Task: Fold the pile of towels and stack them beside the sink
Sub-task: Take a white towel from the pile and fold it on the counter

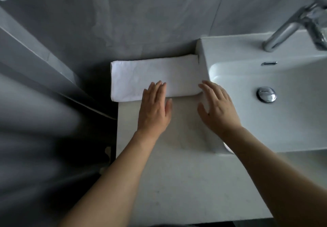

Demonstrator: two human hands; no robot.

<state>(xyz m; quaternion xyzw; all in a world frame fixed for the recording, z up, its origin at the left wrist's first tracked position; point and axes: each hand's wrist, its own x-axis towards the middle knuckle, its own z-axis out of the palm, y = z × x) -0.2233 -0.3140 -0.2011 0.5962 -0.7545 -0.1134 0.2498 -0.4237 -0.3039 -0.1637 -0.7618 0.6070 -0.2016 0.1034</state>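
Note:
A white folded towel [152, 74] lies flat on the pale countertop [177, 182], against the grey wall and just left of the white sink [283, 120]. Its left end overhangs the counter's edge a little. My left hand [154, 110] rests palm down with the fingertips on the towel's near edge. My right hand [217, 106] is spread flat at the towel's near right corner, beside the sink wall, fingertips touching the cloth. Neither hand grips anything.
A chrome tap [292, 27] stands at the back right of the sink, and a chrome drain plug [266, 94] sits in the basin. Left of the counter is a dark drop to the floor and a grey wall ledge [44, 53].

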